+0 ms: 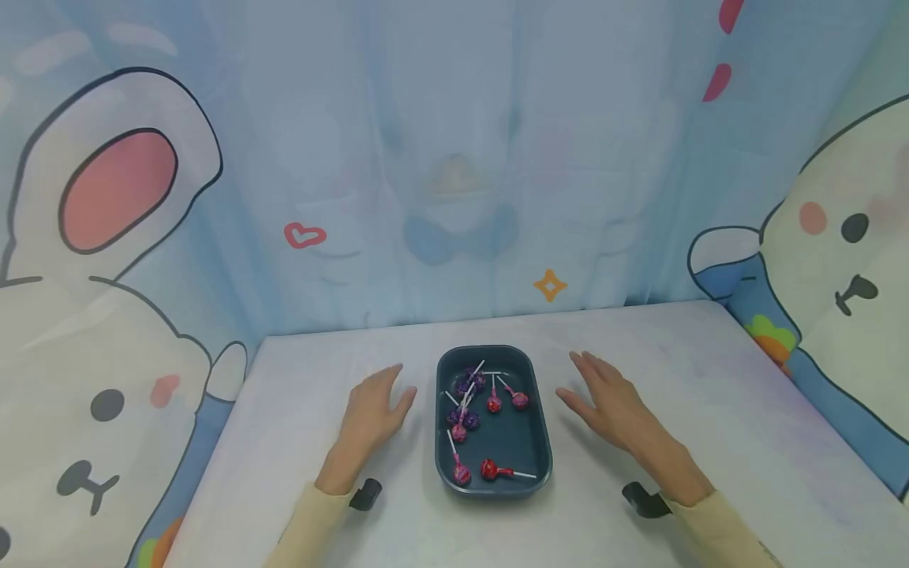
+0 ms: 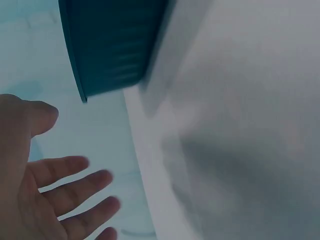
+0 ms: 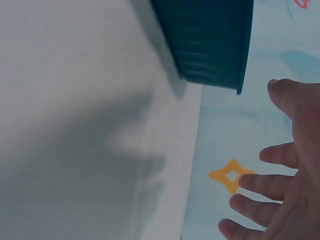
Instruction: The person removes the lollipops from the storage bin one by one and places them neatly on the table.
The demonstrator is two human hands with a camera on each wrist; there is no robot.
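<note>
Pale-blue printed curtain (image 1: 454,95) closes off the upper frame behind a white table (image 1: 746,410). Dark blue tray (image 1: 507,438), lollipops (image 1: 458,433) inside, stands lower centre, long axis running up the frame. Left hand (image 1: 372,410) and right hand (image 1: 614,406) flank it, both spread, holding nothing, apart from its long sides; neither clearly nearer.

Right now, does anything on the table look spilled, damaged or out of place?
Nothing stands out: the dark tray sits flat on the table, and the lollipops lie inside it, loosely scattered, with none visible outside. No damage shows.
</note>
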